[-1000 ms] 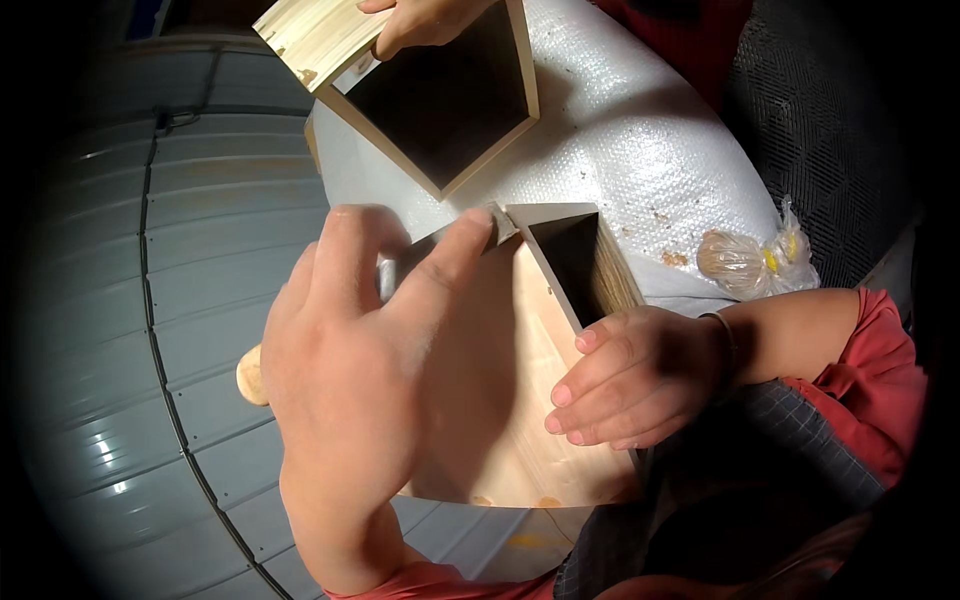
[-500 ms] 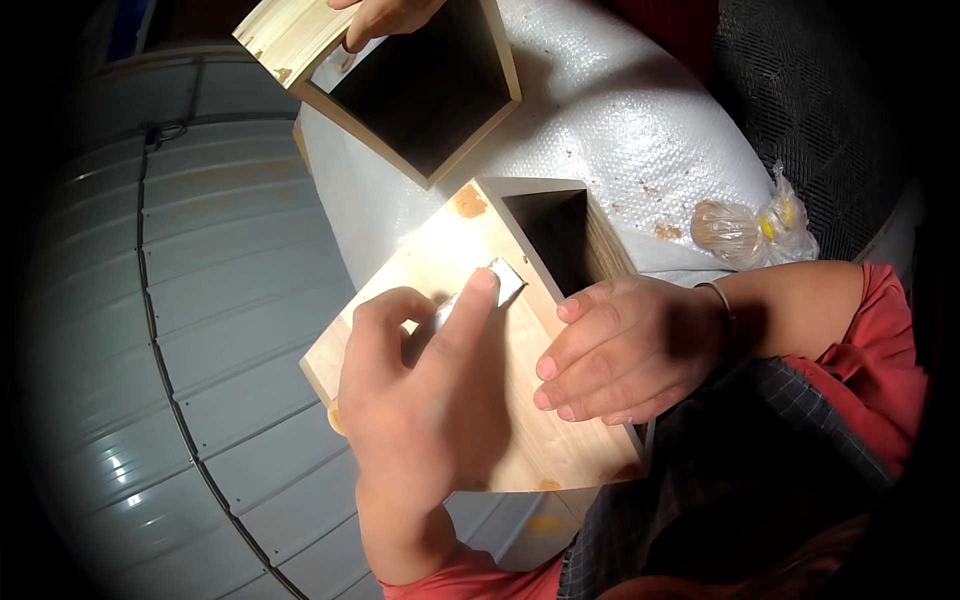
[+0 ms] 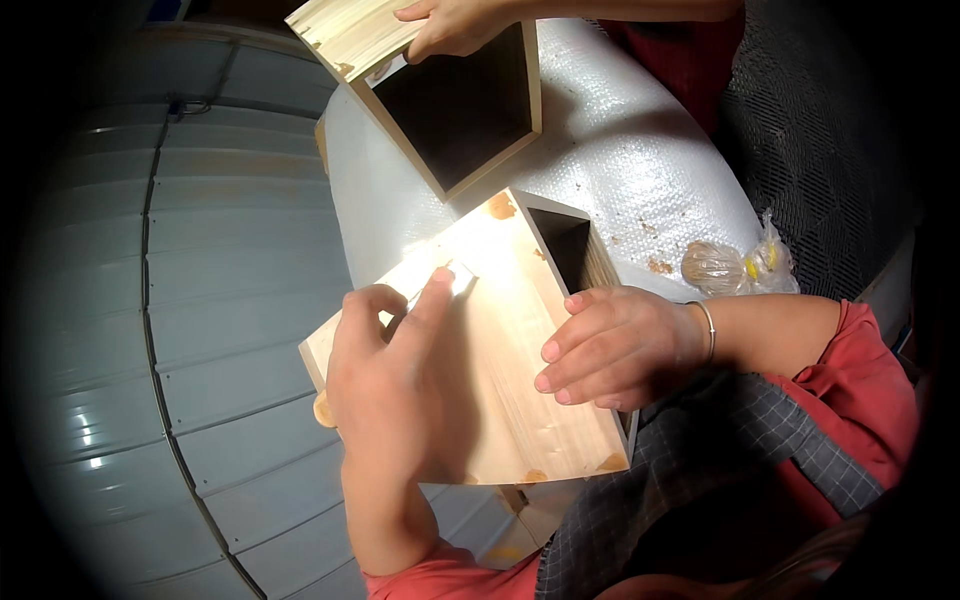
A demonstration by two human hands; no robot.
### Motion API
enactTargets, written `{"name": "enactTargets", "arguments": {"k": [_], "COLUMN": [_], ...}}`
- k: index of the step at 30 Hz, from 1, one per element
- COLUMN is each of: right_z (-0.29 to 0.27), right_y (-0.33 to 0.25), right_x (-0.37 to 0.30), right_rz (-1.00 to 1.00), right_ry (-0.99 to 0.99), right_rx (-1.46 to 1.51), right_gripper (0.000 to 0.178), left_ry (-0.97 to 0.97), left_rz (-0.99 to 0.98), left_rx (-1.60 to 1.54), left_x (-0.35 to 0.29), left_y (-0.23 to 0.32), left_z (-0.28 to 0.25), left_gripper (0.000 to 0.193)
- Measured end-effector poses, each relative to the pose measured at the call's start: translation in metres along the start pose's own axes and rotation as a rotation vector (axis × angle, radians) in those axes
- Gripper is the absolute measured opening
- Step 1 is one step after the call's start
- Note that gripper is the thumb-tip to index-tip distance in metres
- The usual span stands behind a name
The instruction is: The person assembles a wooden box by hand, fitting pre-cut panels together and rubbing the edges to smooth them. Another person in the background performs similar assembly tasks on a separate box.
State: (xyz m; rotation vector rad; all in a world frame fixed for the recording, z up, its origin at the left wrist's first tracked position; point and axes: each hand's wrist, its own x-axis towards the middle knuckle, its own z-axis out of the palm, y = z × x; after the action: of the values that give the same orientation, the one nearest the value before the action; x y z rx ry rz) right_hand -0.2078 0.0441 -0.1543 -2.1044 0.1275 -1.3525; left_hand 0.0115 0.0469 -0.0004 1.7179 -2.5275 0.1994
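Note:
A pale wooden box [image 3: 510, 330] with a dark open inside lies across my lap. On its flat side my left hand [image 3: 390, 385] presses a small pale scrap, perhaps sandpaper [image 3: 445, 285], under the forefinger. My right hand [image 3: 615, 345] lies with its fingers curled against the box's right side, a thin bangle at the wrist. Above, another person's hand [image 3: 450, 25] grips the top edge of a second wooden box [image 3: 455, 100], whose dark hollow faces me.
Both boxes lie on a white bubble-wrap sheet [image 3: 640, 160]. A small clear bag with round yellowish bits [image 3: 730, 265] sits on it at the right. Grey ribbed metal sheeting [image 3: 150, 300] fills the left side. Dark mesh [image 3: 820, 130] is at the upper right.
My left hand has slid down and left along the box's flat side, uncovering more of the bright wood. The box has turned slightly. My right hand stays against the box's side.

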Motion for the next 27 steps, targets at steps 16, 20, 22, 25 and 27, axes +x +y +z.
{"name": "enactTargets", "arguments": {"k": [16, 20, 22, 25, 27], "right_z": [-0.009, -0.007, -0.007, -0.006, -0.005], "right_y": [-0.002, -0.001, -0.003, -0.002, -0.001], "right_x": [0.002, 0.0, 0.002, 0.002, -0.002], "right_rz": [-0.015, -0.022, -0.02, -0.019, -0.02], "right_ry": [-0.042, -0.048, -0.049, -0.053, -0.06], "right_rx": [-0.018, -0.007, -0.009, -0.039, -0.038], "right_gripper": [0.019, 0.02, 0.02, 0.021, 0.022], "left_ry": [-0.027, 0.057, 0.038, 0.016, -0.016], "left_rz": [-0.105, -0.009, 0.041, 0.089, 0.112], "left_rx": [-0.131, -0.081, -0.04, 0.067, 0.143], "left_x": [-0.001, 0.008, 0.009, 0.01, 0.014], "left_y": [-0.021, -0.02, -0.019, -0.023, -0.023], "left_z": [0.026, 0.014, 0.011, 0.002, -0.013], "left_gripper": [0.053, 0.047, 0.05, 0.05, 0.049]}}
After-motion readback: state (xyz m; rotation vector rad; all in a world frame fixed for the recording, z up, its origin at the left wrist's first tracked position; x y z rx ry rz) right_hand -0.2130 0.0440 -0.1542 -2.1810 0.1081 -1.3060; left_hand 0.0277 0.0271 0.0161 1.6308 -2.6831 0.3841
